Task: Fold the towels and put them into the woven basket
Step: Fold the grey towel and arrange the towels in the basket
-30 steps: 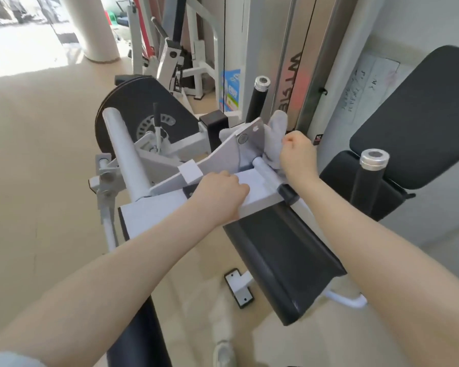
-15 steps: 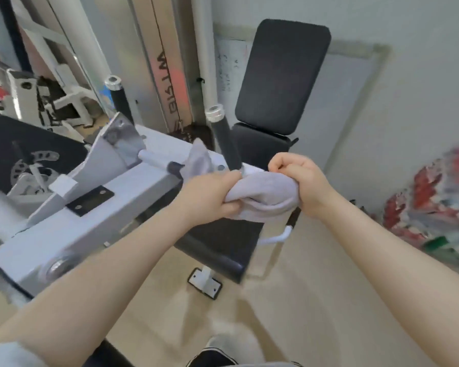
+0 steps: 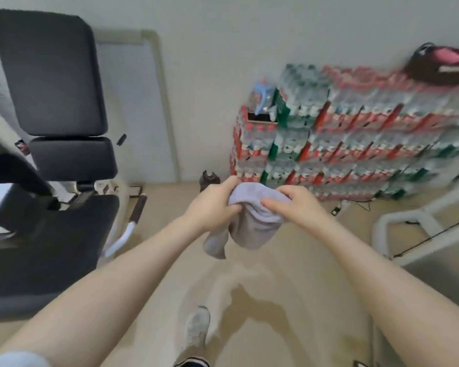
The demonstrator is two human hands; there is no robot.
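A small pale grey towel point(image 3: 249, 229) hangs crumpled in mid-air in front of me, above the beige floor. My left hand point(image 3: 212, 205) grips its left upper edge with curled fingers. My right hand point(image 3: 294, 205) holds the right upper edge, thumb and fingers bent over the cloth. The two hands are close together, and the rest of the towel droops below them. No woven basket shows in the head view.
A black padded gym bench point(image 3: 56, 128) on a white frame stands at the left. Stacked packs of bottled water point(image 3: 355, 139) line the wall at the right, with a dark bag point(image 3: 440, 67) on top. A white machine frame point(image 3: 408, 229) sits at right.
I pulled the towel off the white gym machine and turned right; the view swung from the machine to the bench and water packs. Both hands stay on the towel, which now hangs lower.
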